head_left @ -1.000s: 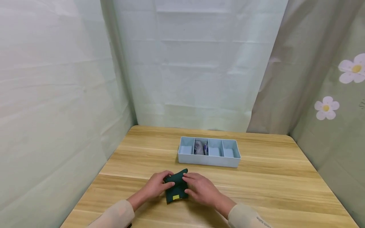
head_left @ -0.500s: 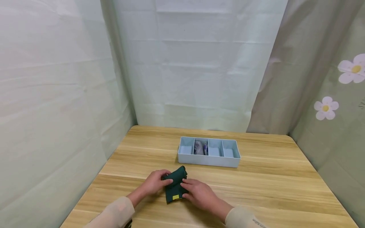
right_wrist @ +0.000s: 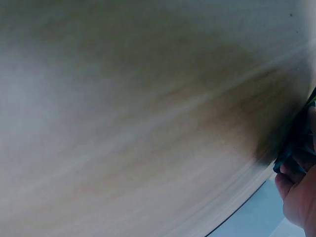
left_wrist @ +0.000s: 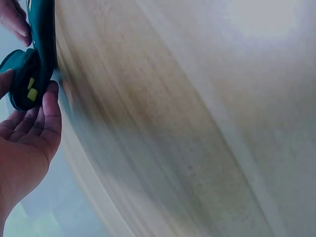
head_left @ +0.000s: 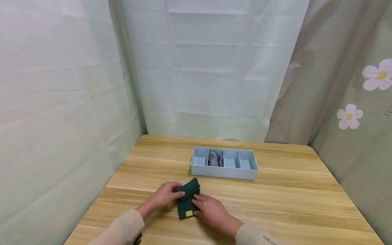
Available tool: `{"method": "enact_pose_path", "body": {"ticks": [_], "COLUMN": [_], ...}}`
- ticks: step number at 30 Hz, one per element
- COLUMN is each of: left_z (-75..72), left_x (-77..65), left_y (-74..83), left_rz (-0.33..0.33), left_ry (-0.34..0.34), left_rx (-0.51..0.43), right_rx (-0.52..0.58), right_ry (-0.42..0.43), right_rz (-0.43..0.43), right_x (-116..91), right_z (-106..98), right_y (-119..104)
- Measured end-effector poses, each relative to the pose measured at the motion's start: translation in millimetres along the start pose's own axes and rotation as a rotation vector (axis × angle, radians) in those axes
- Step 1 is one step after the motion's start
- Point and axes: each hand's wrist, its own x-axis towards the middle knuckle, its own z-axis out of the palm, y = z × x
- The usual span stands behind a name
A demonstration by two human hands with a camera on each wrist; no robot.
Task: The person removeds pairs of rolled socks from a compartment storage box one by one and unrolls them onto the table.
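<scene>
Green cloth, part-rolled, lies in front of the divided box

The box [head_left: 225, 172], light blue and open-topped, stands on the wooden table [head_left: 291, 190], with three partitions splitting it into four compartments in a row. Counted from the box's left end, the second compartment holds two things side by side. A grey bundle [head_left: 213, 159] takes up the left of it; a slimmer blue-and-white item [head_left: 221, 160], too small to make out in detail, sits against the right-hand partition.

The green cloth [head_left: 187, 199] is on the table on the near side of the box, by its left end and apart from it. Its end closer to the box is rolled or folded over into a thick curl; the end farther from the box lies flat and bears a yellow label [head_left: 189, 213].

The left hand [head_left: 165, 194], nearer the person than the box and out past its left end, pinches the curl, thumb on top and fingers bent beneath. The right hand [head_left: 211, 209], in front of the box's left half, touches the cloth's right edge with slightly bent fingers; whether it grips the edge I cannot tell.
</scene>
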Motion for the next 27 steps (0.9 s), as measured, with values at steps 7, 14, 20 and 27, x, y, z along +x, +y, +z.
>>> {"method": "enact_pose_path", "body": {"ticks": [7, 14, 20, 27], "left_z": [-5.8, -5.9, -5.5, -4.4], "left_x": [-3.6, -3.2, -2.9, -0.1], "left_y": [-0.4, -2.5, -4.6, -8.4], "left_rz": [-0.018, -0.001, 0.005, -0.009], "left_ry": [-0.005, 0.023, 0.038, 0.054], "left_rx": [0.013, 0.076, 0.129, 0.148], "right_rx": [0.028, 0.025, 0.06, 0.105], "right_ry": [-0.056, -0.071, -0.096, -0.104], "right_rz": [-0.081, -0.119, -0.133, -0.087], "right_x": [1.9, 2.7, 3.6, 5.8], "right_z": [2.8, 5.3, 4.8, 3.2], "right_y": [1.5, 1.7, 3.4, 1.8]}}
